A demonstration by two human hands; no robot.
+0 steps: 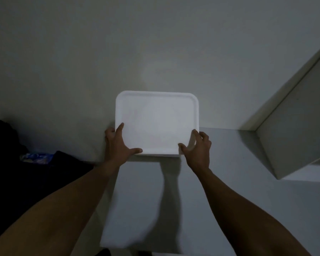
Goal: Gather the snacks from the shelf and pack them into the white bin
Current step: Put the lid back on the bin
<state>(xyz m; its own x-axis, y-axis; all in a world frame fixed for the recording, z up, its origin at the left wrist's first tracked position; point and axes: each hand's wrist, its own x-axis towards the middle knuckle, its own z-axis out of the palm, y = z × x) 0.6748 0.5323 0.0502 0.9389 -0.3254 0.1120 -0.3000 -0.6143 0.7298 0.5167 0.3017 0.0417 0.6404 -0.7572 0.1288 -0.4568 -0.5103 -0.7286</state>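
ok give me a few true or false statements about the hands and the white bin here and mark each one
1. Both hands hold the white bin at its near corners. True: the left hand and the right hand each grip a corner.
2. Snacks lie on the flat white top of the bin. False: that surface is bare.
3. A bluish packet lies at the far left against a dark pile. True.
4. The right hand hangs free, away from the bin. False: its thumb lies on the top and its fingers wrap the right edge.
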